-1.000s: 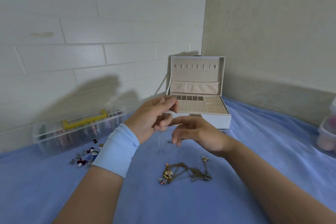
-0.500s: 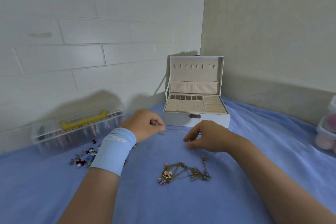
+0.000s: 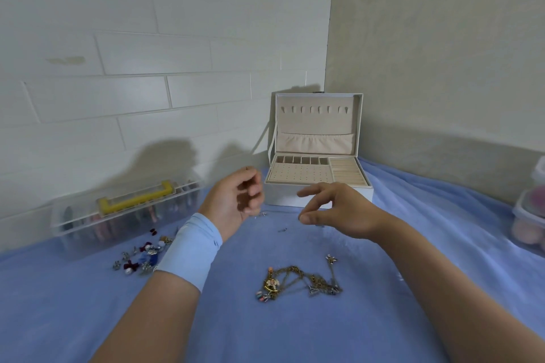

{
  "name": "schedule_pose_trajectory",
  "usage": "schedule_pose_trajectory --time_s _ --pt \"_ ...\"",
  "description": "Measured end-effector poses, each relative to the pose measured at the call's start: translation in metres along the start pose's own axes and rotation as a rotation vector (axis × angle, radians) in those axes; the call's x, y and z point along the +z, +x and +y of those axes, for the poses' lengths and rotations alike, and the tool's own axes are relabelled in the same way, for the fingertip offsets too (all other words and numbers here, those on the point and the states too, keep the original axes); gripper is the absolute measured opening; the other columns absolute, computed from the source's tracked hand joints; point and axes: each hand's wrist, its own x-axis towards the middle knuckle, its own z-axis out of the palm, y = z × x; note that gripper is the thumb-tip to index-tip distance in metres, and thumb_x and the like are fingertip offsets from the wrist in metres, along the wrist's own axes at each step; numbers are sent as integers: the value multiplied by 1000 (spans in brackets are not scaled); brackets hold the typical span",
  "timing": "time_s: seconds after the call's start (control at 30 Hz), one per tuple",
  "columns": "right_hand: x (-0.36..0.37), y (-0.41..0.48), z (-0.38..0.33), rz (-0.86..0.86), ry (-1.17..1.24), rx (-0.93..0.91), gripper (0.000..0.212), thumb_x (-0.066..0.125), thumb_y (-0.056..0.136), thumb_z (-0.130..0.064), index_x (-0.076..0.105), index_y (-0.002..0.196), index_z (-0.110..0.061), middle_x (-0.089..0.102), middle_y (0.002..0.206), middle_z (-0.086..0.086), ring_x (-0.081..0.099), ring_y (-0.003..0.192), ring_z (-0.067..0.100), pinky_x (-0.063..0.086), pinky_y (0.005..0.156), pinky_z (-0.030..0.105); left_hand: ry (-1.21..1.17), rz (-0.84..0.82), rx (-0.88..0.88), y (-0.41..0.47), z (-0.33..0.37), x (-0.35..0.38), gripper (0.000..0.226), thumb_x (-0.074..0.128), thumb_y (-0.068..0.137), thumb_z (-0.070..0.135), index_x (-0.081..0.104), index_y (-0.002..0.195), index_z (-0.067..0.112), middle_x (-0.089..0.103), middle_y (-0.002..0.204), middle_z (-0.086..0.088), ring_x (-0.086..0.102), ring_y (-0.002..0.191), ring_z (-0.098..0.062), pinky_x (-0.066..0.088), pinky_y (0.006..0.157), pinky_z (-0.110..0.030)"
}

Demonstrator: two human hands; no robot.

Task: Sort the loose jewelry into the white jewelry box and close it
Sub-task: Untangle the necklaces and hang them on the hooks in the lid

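The white jewelry box [image 3: 283,196] stands open against the corner wall, its lid upright and its beige tray showing. My left hand [image 3: 236,200] hovers just left of the box with fingers curled; a tiny dark tip shows above them, seemingly a small earring. My right hand [image 3: 339,212] hovers in front of the box, thumb and fingers relaxed and apart, holding nothing. Two small silver pieces [image 3: 261,214] [image 3: 282,230] lie on the blue cloth between my hands. A tangle of gold necklaces [image 3: 298,283] lies nearer me. A pile of small earrings [image 3: 141,256] sits left of my left wrist.
A clear plastic organizer with a yellow handle [image 3: 132,200] lies along the left wall. Stacked clear containers [image 3: 530,215] stand at the right edge. A blue cloth [image 3: 442,215] covers the surface, and walls close the back and right sides.
Both hands dropped to the cloth half a second ago and have lifted again. My left hand is now curled near the box; my right hand has opened above the cloth.
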Motion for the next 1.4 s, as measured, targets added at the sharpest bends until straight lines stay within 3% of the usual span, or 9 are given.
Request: schedule_pose_trajectory --time_s 0.2,0.33,0.47,0.63,0.8,0.9,1.13,1.3,1.4 --pt "-3 -4 4 -71 148 88 16 73 91 -24 80 94 -9 78 97 4 70 102 21 53 98 30 -351 193 169 5 9 -16 26 40 97 17 48 72 14 42 59 1 44 51 -16 39 46 -20" --pt "-9 -5 4 -82 146 137 18 68 95 -20 77 96 -5 79 92 3 73 85 20 53 83 29 -363 371 174 9 3 -25 25 46 99 15 53 75 12 49 60 0 54 57 -16 53 55 -24" --pt "-23 -8 9 -12 93 203 12 70 94 -18 79 92 -10 76 78 2 66 63 14 51 63 23 135 511 218 13 -7 -26 23 49 100 8 58 79 8 56 65 -3 57 58 -18 57 57 -26" --pt "-43 -14 21 51 4 276 13 68 95 -16 80 94 -15 71 71 -4 63 55 16 48 55 24 1066 504 220 14 -23 -36 23 52 93 17 64 73 14 69 75 -2 63 63 -23 55 63 -35" --pt "-49 -18 23 35 -20 315 9 68 92 -8 77 94 -10 75 78 8 61 52 17 43 46 21 1674 509 49 13 -27 -35 23 45 94 27 62 82 16 66 78 0 60 75 -24 44 60 -28" --pt "-52 -19 23 -4 -84 365 10 74 87 -15 77 84 -7 77 79 9 61 51 15 43 48 22 1829 368 -59 11 -28 -32 23 47 93 29 64 83 17 67 80 1 61 77 -22 43 62 -27" --pt "-50 -23 28 -183 -401 588 32 73 71 -47 67 61 -17 64 62 3 50 52 19 42 54 26 2046 236 -43 13 -29 -23 24 46 96 37 67 104 32 69 110 5 59 107 -23 42 93 -33" --pt "-57 -22 23 18 -349 462 20 75 87 -35 77 84 -16 66 64 -5 55 52 12 41 51 21 1793 205 60 16 -29 -28 22 47 97 30 67 106 33 67 112 6 61 101 -20 48 89 -33" --pt "-54 -19 24 92 -391 359 6 77 84 -29 78 84 -24 67 69 -12 60 65 3 40 57 16 1694 28 -1 15 -30 -25 21 56 96 30 71 111 33 63 115 10 61 105 -16 49 96 -34"
